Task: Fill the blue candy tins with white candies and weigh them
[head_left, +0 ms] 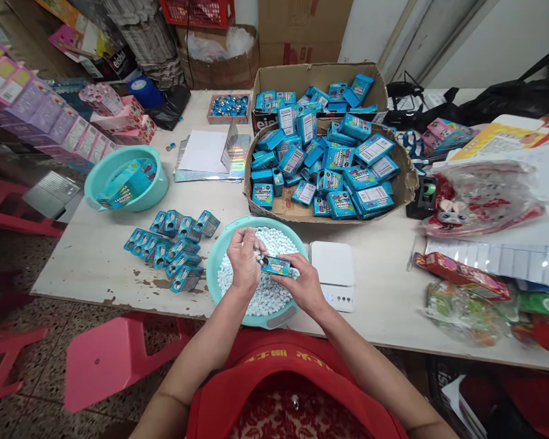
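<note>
Right grip [305, 281] was closed around one small blue printed box [277, 266], holding it lengthwise between the thumb and the fingers. The left grip [244, 265] was nearly closed, its fingers curled together, and it had hold of a few small white round pieces [258, 252], just at the open end of the box. Below both grips, a round turquoise plastic basin [211, 262] contained many of such pieces. It stood on a whitish desk [384, 268] with worn paint. Just beside the basin, on the right, was a flat white scale [332, 265]; on the left, similar blue boxes [180, 249] were grouped in loose rows, with round holes showing at one end. Farther, a brown cardboard carton [407, 174] held many blue boxes in a disordered pile. Behind, near the carton, a small pink tray [229, 119] contained shiny blue pieces.
</note>
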`<state>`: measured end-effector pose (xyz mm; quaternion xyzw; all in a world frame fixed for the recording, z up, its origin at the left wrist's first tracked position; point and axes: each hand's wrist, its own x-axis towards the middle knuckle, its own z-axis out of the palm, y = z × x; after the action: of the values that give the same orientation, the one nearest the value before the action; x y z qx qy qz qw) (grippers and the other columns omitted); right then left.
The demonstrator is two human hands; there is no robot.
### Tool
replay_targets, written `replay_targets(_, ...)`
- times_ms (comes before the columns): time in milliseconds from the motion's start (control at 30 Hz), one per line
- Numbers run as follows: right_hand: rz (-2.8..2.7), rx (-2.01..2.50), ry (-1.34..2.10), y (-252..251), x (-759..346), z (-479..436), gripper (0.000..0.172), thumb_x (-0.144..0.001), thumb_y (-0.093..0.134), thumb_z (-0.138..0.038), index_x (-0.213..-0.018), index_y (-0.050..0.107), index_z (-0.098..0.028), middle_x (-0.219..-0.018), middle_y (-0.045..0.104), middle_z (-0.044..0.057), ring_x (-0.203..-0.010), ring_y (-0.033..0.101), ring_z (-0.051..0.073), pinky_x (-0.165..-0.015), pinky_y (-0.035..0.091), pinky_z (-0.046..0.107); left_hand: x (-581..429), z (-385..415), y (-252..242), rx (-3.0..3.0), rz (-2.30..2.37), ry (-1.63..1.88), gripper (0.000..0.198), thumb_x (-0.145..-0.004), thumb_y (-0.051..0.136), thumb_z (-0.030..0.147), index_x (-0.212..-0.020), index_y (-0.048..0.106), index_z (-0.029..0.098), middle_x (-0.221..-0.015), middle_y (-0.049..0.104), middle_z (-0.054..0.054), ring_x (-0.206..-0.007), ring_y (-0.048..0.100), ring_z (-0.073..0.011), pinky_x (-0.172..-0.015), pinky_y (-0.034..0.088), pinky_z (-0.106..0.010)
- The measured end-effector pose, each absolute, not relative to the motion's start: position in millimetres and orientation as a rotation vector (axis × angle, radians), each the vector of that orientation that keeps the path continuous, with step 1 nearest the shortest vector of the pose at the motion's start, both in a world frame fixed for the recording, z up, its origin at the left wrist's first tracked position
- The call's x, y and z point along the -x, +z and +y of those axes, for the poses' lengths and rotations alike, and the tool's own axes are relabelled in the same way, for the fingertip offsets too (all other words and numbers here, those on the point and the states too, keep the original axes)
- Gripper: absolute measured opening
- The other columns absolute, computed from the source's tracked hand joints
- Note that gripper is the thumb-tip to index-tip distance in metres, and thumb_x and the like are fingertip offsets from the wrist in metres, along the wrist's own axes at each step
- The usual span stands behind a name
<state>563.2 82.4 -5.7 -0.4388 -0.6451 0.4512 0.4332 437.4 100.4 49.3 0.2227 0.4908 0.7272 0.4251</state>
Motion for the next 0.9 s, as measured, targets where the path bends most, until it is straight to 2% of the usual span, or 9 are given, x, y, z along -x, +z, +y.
replay_targets(267, -1.561, 1.071, 1.175, -3, -567, 91, 0.033, -0.067, 0.078, -0.030, -0.098, 0.069, -0.026, -0.096, 0.066, 0.004, -0.094, 0.063, 0.022, -0.087, 0.050, 0.038, -439, 111, 48, -0.545, 1.232, 1.805, 0.038, -0.068, 0.075, 0.045, -0.073, 0.048, 0.019, -0.050, 0.032, 0.010, -0.037, 0.028, -0.0028, -0.034, 0.020, -0.014)
replay_targets(367, -1.525, 1.058, 1.232, 1, -590, 91, 0.034, -0.067, 0.079, -0.033, -0.098, 0.069, -0.026, -0.095, 0.065, 0.004, -0.092, 0.063, 0.022, -0.083, 0.051, 0.037, -419, 107, 33, -0.646, 1.394, 1.730, 0.032, -0.075, 0.067, 0.048, -0.076, 0.050, 0.021, -0.051, 0.035, 0.008, -0.039, 0.033, -0.0059, -0.036, 0.025, -0.017)
replay_targets(467, -1.464, 1.129, 1.200, -6, -630, 90, 0.035, -0.070, 0.077, -0.036, -0.102, 0.067, -0.025, -0.096, 0.064, 0.004, -0.089, 0.063, 0.021, -0.077, 0.052, 0.035, -387, 100, 11, -1.107, 1.841, 1.377, 0.025, -0.073, 0.067, 0.044, -0.078, 0.058, 0.022, -0.065, 0.056, -0.001, -0.063, 0.056, -0.0162, -0.057, 0.046, -0.026)
replay_targets(533, -1.406, 1.268, 1.063, -21, -657, 93, 0.034, -0.071, 0.075, -0.038, -0.100, 0.066, -0.024, -0.094, 0.064, 0.005, -0.087, 0.062, 0.022, -0.076, 0.052, 0.036, -373, 106, 5, -1.461, 2.077, 1.101, 0.021, -0.073, 0.066, 0.040, -0.083, 0.062, 0.022, -0.085, 0.065, -0.006, -0.087, 0.061, -0.0244, -0.079, 0.048, -0.036)
replay_targets(600, -1.362, 1.408, 0.911, -41, -677, 100, 0.033, -0.072, 0.074, -0.041, -0.098, 0.066, -0.022, -0.093, 0.063, 0.006, -0.086, 0.062, 0.023, -0.077, 0.052, 0.039, -371, 128, 9, -1.718, 2.179, 0.981, 0.021, -0.081, 0.057, 0.038, -0.093, 0.062, 0.022, -0.098, 0.066, -0.009, -0.099, 0.059, -0.0269, -0.090, 0.044, -0.039)
replay_targets(667, -1.354, 1.486, 0.810, -62, -688, 109, 0.033, -0.073, 0.072, -0.043, -0.097, 0.066, -0.022, -0.093, 0.063, 0.007, -0.086, 0.061, 0.023, -0.078, 0.052, 0.041, -382, 168, 19, -1.894, 2.208, 0.865, 0.025, -0.087, 0.048, 0.035, -0.104, 0.060, 0.020, -0.106, 0.065, -0.012, -0.103, 0.059, -0.0264, -0.092, 0.043, -0.038)
replay_targets(733, -1.364, 1.508, 0.748, -81, -692, 116, 0.034, -0.074, 0.070, -0.045, -0.097, 0.066, -0.021, -0.093, 0.063, 0.007, -0.087, 0.061, 0.024, -0.080, 0.052, 0.043, -398, 219, 26, -1.980, 2.260, 0.518, 0.033, -0.086, 0.052, 0.036, -0.113, 0.056, 0.018, -0.113, 0.063, -0.015, -0.107, 0.058, -0.0294, -0.091, 0.043, -0.040)
replay_targets(833, -1.375, 1.508, 0.691, -98, -691, 118, 0.036, -0.077, 0.065, -0.046, -0.102, 0.063, -0.020, -0.096, 0.062, 0.009, -0.093, 0.060, 0.026, -0.084, 0.051, 0.047, -419, 285, 24, -1.790, 2.353, -0.066, 0.051, -0.077, 0.067, 0.040, -0.116, 0.053, 0.011, -0.114, 0.061, -0.024, -0.110, 0.057, -0.0362, -0.088, 0.044, -0.044)
replay_targets(900, -1.365, 1.517, 0.649, -103, -691, 114, 0.045, -0.078, 0.065, -0.047, -0.113, 0.058, -0.019, -0.108, 0.059, 0.012, -0.104, 0.057, 0.028, -0.089, 0.050, 0.050, -427, 312, 15, -1.676, 2.433, -0.192, 0.066, -0.070, 0.073, 0.045, -0.120, 0.050, 0.008, -0.118, 0.057, -0.029, -0.113, 0.055, -0.0398, -0.087, 0.044, -0.047)
